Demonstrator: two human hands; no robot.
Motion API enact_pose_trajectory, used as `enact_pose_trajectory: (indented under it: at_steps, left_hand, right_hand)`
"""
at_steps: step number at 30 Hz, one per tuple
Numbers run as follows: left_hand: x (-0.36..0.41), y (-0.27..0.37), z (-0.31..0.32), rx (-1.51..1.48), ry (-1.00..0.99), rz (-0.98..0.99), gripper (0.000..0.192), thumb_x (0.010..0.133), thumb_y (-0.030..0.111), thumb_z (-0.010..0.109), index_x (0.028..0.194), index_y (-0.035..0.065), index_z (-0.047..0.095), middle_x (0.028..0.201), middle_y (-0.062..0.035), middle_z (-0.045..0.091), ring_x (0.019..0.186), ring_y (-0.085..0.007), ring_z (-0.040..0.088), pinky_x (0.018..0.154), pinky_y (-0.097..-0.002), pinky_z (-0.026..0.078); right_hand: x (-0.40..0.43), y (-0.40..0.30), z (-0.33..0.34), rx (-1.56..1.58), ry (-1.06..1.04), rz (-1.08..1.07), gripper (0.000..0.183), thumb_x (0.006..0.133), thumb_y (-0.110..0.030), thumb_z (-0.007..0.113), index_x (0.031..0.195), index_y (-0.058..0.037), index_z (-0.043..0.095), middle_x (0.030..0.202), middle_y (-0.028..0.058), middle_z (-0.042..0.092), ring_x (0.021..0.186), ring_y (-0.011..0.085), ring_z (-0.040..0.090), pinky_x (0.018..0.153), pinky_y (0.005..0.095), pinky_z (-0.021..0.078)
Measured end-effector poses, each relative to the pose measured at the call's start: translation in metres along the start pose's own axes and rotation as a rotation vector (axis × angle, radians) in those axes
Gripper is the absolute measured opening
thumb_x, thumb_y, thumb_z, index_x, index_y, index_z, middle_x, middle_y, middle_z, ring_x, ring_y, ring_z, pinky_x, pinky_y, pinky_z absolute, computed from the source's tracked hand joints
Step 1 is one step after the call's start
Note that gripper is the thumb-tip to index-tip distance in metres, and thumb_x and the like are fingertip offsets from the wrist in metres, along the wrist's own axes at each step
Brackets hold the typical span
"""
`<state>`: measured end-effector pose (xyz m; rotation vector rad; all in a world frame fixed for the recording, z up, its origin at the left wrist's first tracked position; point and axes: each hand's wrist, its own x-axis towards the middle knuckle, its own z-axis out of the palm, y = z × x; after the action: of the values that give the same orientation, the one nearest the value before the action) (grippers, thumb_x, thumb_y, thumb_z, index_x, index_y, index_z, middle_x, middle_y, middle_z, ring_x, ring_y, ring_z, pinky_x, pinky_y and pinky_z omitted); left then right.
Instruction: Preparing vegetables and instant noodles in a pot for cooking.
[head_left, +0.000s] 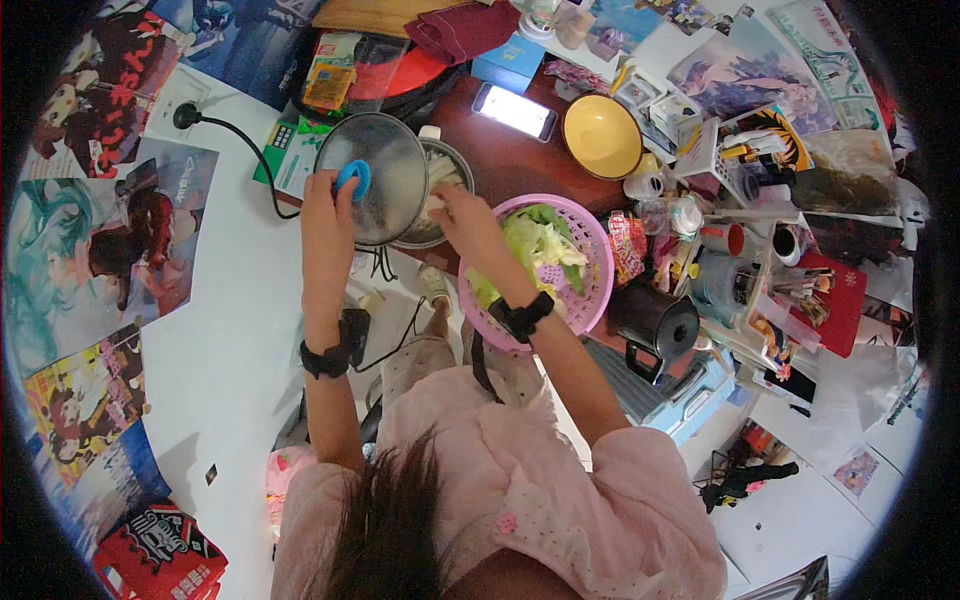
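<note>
My left hand (330, 214) grips the blue ring knob (353, 181) of a clear glass lid (382, 146). The lid is raised at a tilt and covers the left part of a cooking pot (471, 169) from view. Pale strips of food (442, 166) show inside the pot. Over the pot's right side is my right hand (465, 221), its fingertips down by the food; whether they pinch anything is hidden. Below my right forearm, a pink plastic colander (596, 315) holds green leafy vegetables (551, 240).
A lit phone (514, 112) and a yellow bowl (602, 136) sit on the brown table (517, 169). A black lidded jug (654, 326) stands right of the colander. A black power cord (251, 146) runs from the wall towards the pot. Jars and shelves crowd the right side.
</note>
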<state>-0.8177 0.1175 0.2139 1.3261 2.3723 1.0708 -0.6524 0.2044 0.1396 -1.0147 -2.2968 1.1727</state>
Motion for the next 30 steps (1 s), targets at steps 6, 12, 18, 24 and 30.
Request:
enact_pose_trajectory:
  at_steps: [6,12,18,24,30]
  left_hand:
    - [0.003,-0.014,-0.016,0.049,0.041,0.035,0.02,0.091,0.016,0.05,0.097,-0.0032,0.051,0.083,-0.0174,0.052,0.066,-0.0271,0.051,0.062,-0.0355,0.042]
    - [0.002,-0.019,-0.019,0.085,0.044,0.081,0.019,0.091,0.016,0.05,0.095,-0.0029,0.051,0.081,-0.0168,0.052,0.064,-0.0272,0.05,0.061,-0.0356,0.041]
    - [0.002,-0.005,-0.01,0.016,-0.07,-0.028,0.02,0.092,0.015,0.047,0.098,-0.0045,0.05,0.094,-0.0203,0.051,0.086,-0.0364,0.05,0.077,-0.0397,0.04]
    - [-0.002,-0.002,0.012,0.04,-0.118,0.056,0.021,0.092,0.015,0.046,0.099,-0.0044,0.05,0.095,-0.0205,0.05,0.087,-0.0379,0.05,0.076,-0.0414,0.041]
    - [-0.007,0.003,0.042,0.055,-0.256,0.11,0.019,0.091,0.016,0.047,0.1,-0.0009,0.049,0.097,-0.0205,0.048,0.088,-0.0411,0.05,0.072,-0.0447,0.042]
  right_hand:
    - [0.002,0.0,0.023,0.021,-0.107,0.069,0.02,0.078,-0.001,0.054,0.098,0.0024,0.054,0.088,0.027,0.057,0.085,0.043,0.056,0.074,0.0464,0.0438]
    - [0.003,0.007,0.02,-0.029,-0.036,-0.096,0.028,0.074,0.001,0.051,0.102,0.0062,0.052,0.098,0.0253,0.052,0.089,0.041,0.055,0.079,0.0433,0.0465]
    - [-0.004,0.01,-0.001,-0.185,0.238,-0.073,0.026,0.073,0.001,0.06,0.098,0.0014,0.058,0.095,0.0174,0.052,0.085,0.0326,0.056,0.075,0.0369,0.0462]
    - [-0.031,0.003,-0.062,0.086,0.224,0.139,0.019,0.076,0.0,0.06,0.094,-0.0004,0.059,0.084,0.0141,0.055,0.07,0.0275,0.057,0.063,0.0347,0.046]
    - [-0.079,0.034,-0.083,0.058,0.316,0.338,0.023,0.075,-0.001,0.063,0.097,-0.0045,0.059,0.088,0.0096,0.056,0.066,0.0174,0.06,0.059,0.0298,0.0468]
